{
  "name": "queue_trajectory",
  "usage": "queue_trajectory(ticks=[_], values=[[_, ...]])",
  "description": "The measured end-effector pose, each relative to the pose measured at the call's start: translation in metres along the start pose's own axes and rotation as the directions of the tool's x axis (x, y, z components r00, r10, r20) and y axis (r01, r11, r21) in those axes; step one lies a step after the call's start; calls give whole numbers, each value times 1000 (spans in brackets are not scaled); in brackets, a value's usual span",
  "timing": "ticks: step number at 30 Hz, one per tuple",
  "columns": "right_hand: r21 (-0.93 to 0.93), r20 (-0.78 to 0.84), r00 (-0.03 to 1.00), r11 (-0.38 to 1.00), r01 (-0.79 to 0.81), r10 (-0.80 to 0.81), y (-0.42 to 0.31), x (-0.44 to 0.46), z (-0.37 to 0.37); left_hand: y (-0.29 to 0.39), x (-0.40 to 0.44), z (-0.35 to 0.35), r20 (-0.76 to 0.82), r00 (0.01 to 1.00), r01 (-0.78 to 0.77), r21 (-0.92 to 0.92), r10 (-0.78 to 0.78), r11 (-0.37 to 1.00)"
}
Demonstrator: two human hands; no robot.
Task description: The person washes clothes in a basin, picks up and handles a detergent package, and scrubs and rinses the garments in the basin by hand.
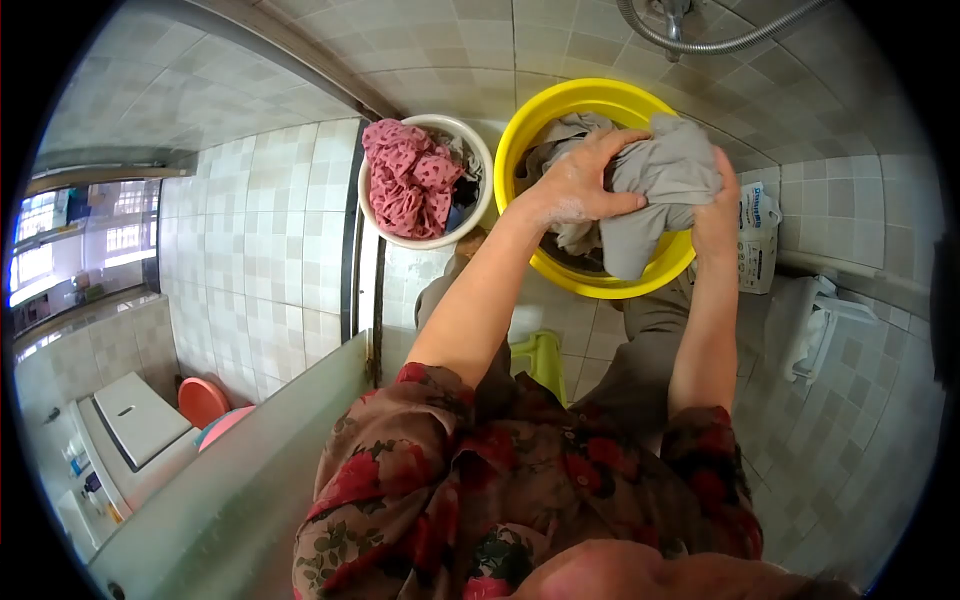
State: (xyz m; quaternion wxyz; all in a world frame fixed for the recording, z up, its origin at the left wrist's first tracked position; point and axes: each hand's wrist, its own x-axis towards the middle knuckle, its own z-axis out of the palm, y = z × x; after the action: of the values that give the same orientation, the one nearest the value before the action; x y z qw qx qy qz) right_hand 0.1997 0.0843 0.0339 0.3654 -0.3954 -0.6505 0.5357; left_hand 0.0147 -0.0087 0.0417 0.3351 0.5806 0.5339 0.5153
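A grey garment [668, 165] is bunched up between my two hands, over the yellow basin [518, 238]. My left hand [588, 178] grips its left side, thumb below and fingers above, with whitish suds near the wrist. On the other side, my right hand [716, 212] holds the garment's right edge; some of its fingers are hidden behind the cloth. One end of the garment hangs down toward the basin's near rim. More grey and dark clothes [570, 128] lie inside the basin, partly covered by my left hand and the garment.
Left of the basin stands a white tub [432, 243] with a pink patterned cloth [410, 180] and darker laundry. A green plastic stool [542, 362] is below me. A white printed bag [758, 235] stands right; a shower hose [725, 47] hangs above. A glass panel [235, 480] borders the left.
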Motion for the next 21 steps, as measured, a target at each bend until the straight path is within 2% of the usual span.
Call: queue_trajectory(ticks=[1,2,3,4,5,6,7,9,10,12,13,14,15,17,18,20,21], values=[[106,-64,998,994,15,-9,-2,-1,-3,-4,-1,4,-1,1000,0,3,0,1000],[210,-129,992,977,38,-11,-6,-3,-5,-13,-4,10,61,996,72,-2,-72,997],[214,-130,991,976,42,-14,-8,-4,-4,-17,-6,13,122,982,143,-1,-142,990],[320,-171,985,945,67,-12,-12,-6,-1,-20,-8,15,123,983,139,5,-139,990],[419,-213,977,903,97,-6,-14,-7,-1,-21,-8,18,185,946,244,125,-265,962],[421,-217,976,902,101,-8,-16,-7,-3,-22,-10,20,229,891,337,247,-393,908],[458,-245,970,881,118,-2,-17,-8,-5,-28,-12,24,232,890,335,250,-392,909],[495,-276,961,858,138,4,-16,-8,-8,-47,-14,31,154,854,363,508,-497,781],[491,-275,961,857,157,-18,-13,-8,-11,-54,-14,32,157,854,360,511,-496,781],[485,-280,959,856,181,-44,-8,-5,-18,-55,-12,30,170,802,437,487,-573,757],[432,-358,933,880,197,-34,-3,-2,-20,-56,-12,28,174,803,433,487,-570,758],[377,-432,901,903,206,-25,0,1,-23,-50,-13,22,146,805,493,377,-576,784],[378,-432,901,903,205,-24,4,5,-27,-42,-13,15,118,802,544,259,-585,798],[308,-522,853,928,212,-22,7,10,-34,-27,-11,3,102,810,532,290,-578,796],[306,-521,853,928,214,-24,7,11,-34,-19,-11,-1,104,805,549,238,-583,801],[147,-517,847,962,231,-124,5,12,-34,-7,-11,-4,103,803,565,183,-587,805],[150,-513,849,961,232,-125,9,16,-36,-1,-12,-4,134,807,590,-135,-575,796]])
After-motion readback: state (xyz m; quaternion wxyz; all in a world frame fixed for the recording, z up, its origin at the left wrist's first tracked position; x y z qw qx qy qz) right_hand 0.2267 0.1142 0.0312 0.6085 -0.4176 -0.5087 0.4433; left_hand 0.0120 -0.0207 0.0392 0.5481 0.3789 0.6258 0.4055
